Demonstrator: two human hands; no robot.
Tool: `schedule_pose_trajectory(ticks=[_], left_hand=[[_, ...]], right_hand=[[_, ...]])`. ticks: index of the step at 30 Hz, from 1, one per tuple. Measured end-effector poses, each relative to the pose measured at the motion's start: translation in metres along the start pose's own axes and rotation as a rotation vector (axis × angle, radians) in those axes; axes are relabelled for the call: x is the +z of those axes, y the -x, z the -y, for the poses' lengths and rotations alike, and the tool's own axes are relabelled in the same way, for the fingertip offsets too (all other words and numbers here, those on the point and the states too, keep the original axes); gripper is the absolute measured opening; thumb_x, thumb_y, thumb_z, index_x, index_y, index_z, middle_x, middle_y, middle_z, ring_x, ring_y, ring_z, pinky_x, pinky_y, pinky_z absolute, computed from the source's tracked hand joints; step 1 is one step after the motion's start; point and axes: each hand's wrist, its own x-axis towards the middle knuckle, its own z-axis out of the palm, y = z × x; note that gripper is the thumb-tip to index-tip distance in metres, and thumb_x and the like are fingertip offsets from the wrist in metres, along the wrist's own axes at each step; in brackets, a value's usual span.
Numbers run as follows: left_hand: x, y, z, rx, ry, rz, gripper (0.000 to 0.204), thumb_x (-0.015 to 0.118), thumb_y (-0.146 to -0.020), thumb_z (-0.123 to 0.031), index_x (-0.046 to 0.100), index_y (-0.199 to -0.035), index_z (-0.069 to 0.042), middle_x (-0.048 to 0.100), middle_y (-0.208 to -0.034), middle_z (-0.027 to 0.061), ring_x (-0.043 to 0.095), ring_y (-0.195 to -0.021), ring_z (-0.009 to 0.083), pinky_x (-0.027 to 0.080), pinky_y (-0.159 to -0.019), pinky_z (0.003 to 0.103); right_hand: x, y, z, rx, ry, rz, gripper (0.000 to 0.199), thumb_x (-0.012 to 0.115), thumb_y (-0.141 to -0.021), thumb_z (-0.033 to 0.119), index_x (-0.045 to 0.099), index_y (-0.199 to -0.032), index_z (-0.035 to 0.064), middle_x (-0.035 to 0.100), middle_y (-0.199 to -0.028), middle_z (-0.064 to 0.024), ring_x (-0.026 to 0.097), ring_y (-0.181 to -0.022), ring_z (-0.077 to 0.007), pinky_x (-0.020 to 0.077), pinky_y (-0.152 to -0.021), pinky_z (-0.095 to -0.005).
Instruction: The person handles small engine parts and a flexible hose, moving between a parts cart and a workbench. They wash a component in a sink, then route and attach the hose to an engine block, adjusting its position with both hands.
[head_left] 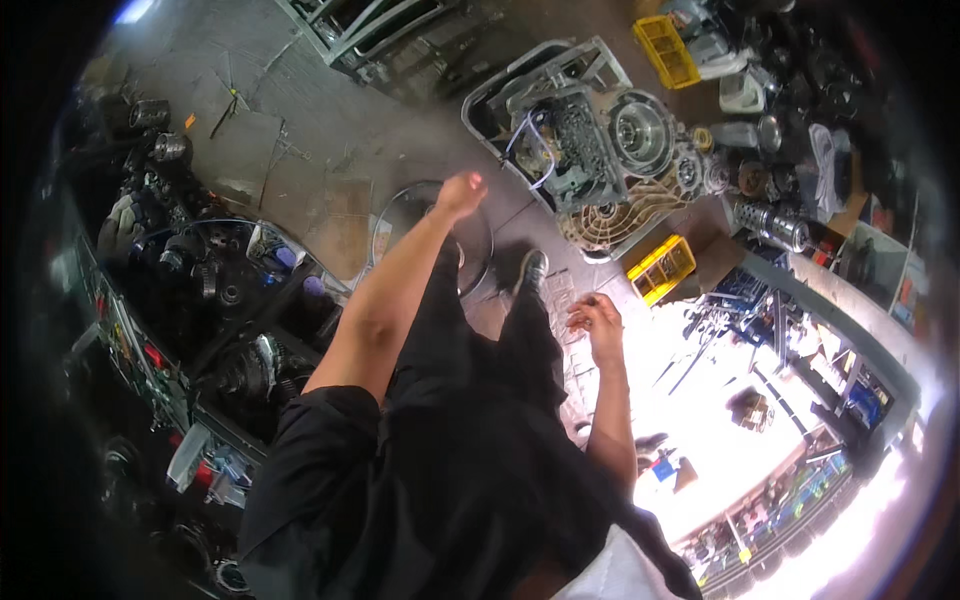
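My left hand (461, 196) is stretched out ahead at the end of a bare forearm, its fingers curled closed. Whether anything is inside them cannot be made out. Below it in the picture a large round thin-rimmed thing (490, 240) lies on the floor around my feet, partly hidden by my arm and legs. My right hand (598, 322) hangs at my right side, fingers loosely bent and apart, with nothing seen in it. Nearest to that hand is a yellow crate (661, 270). Beyond it, a metal gearbox casing (572, 150) with open inner channels rests on a metal-framed stand.
Left of me stands a bin (215, 290) crowded with dark gears and machine parts. A brightly lit worktop (690, 400) with tools is at my right. Another yellow basket (666, 52) is at the far right, near a perforated metal drum (770, 226). Flattened cardboard (345, 230) covers some floor.
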Motion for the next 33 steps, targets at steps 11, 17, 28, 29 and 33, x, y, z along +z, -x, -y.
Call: schedule_pose_trajectory(ticks=[11,17,28,29,33], left_hand=[[0.015,-0.065,0.007,0.002,0.420,-0.111,0.038,0.066,-0.093,-0.033,0.067,-0.118,-0.004,0.072,-0.110,0.0129,0.068,-0.105,0.0261,0.052,-0.090,0.036],[0.062,-0.103,0.010,0.216,0.760,-0.035,0.034,0.058,-0.102,-0.031,0.062,-0.114,0.001,0.064,-0.090,0.0033,0.059,-0.084,0.0110,0.047,-0.072,0.028],[0.047,-0.117,0.001,0.627,0.362,-0.300,0.015,0.064,-0.095,-0.015,0.063,-0.092,-0.001,0.060,-0.087,0.0141,0.058,-0.071,0.0300,0.046,-0.062,0.038],[0.047,-0.122,0.005,0.648,0.263,-0.370,0.013,0.064,-0.093,-0.014,0.063,-0.092,-0.001,0.061,-0.090,0.0155,0.059,-0.074,0.0334,0.046,-0.063,0.040],[0.052,-0.147,0.007,1.019,0.286,-0.600,0.015,0.065,-0.093,-0.013,0.060,-0.090,0.000,0.058,-0.097,0.0163,0.058,-0.079,0.0346,0.048,-0.065,0.038]], right_hand=[[0.101,-0.064,0.014,-0.092,0.012,0.228,0.051,0.039,-0.087,0.000,0.047,-0.137,-0.0020,0.067,-0.105,-0.0207,0.049,-0.041,-0.0135,0.0383,-0.038,-0.0236],[0.117,-0.158,-0.032,-0.269,0.027,0.135,0.054,0.041,-0.082,-0.004,0.049,-0.135,-0.0039,0.059,-0.096,-0.0120,0.047,-0.047,-0.0097,0.0380,-0.043,-0.0214],[0.138,-0.275,-0.030,-0.855,0.593,-0.567,0.010,0.072,-0.091,0.010,0.068,-0.097,0.0036,0.055,-0.063,0.0008,0.051,-0.058,-0.0057,0.0405,-0.053,-0.0233],[0.145,-0.276,-0.034,-0.961,0.576,-0.465,0.011,0.071,-0.092,0.010,0.068,-0.099,0.0032,0.059,-0.067,0.0006,0.053,-0.062,-0.0053,0.0417,-0.056,-0.0229],[0.188,-0.269,-0.048,-1.050,0.521,-0.218,0.014,0.069,-0.094,0.010,0.067,-0.105,0.0017,0.071,-0.079,-0.0060,0.061,-0.071,-0.0060,0.0474,-0.064,-0.0240]])
